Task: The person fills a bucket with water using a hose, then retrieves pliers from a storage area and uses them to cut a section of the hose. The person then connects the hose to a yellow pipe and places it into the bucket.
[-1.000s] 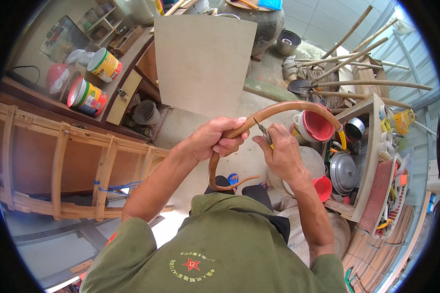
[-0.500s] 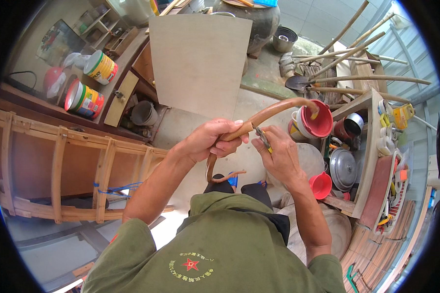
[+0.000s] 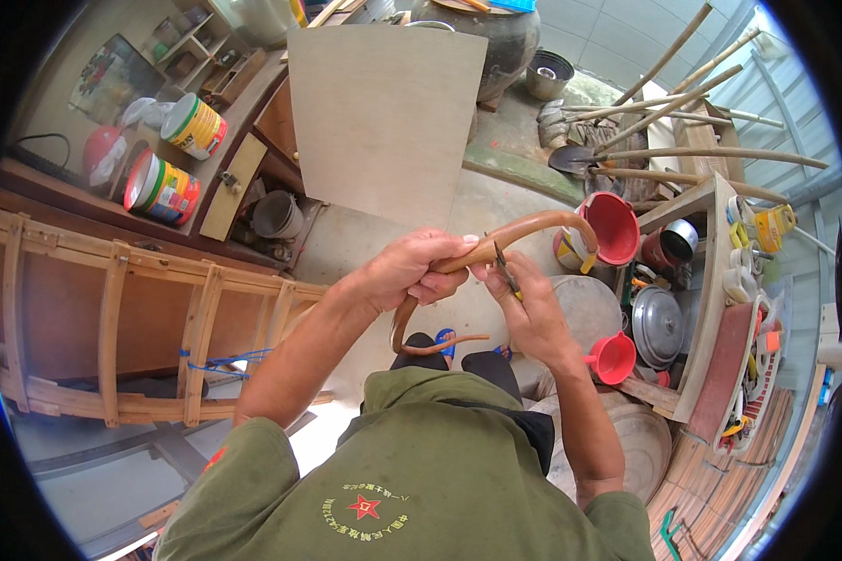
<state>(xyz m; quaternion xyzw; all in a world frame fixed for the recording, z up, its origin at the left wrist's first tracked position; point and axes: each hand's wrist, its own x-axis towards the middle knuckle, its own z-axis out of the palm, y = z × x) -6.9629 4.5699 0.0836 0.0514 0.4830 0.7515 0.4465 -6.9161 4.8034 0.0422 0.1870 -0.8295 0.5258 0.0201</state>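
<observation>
A brown, smooth wooden stick [image 3: 535, 223], bent in an S, is held out in front of me. My left hand [image 3: 419, 266] is closed round its middle, the thumb lying along the top. Its far end hooks down on the right to a pale yellowish tip; the thin lower end curls back near my knees. Close beside my left hand, my right hand [image 3: 533, 304] grips pliers [image 3: 505, 266] with dark jaws and a yellowish handle. The jaws are against the stick's side; whether they bite on anything cannot be made out.
A wooden ladder [image 3: 112, 332] lies to the left, below a cabinet with paint buckets [image 3: 164, 187]. A pale board [image 3: 384, 112] stands ahead. Long-handled tools, a shovel [image 3: 571, 159] among them, lean at right, near a red bucket [image 3: 615, 224] and a red scoop [image 3: 612, 358].
The stick has turned in my left hand: its hooked end now points down more and the lower end reaches further right. The pliers have shifted slightly right along the stick.
</observation>
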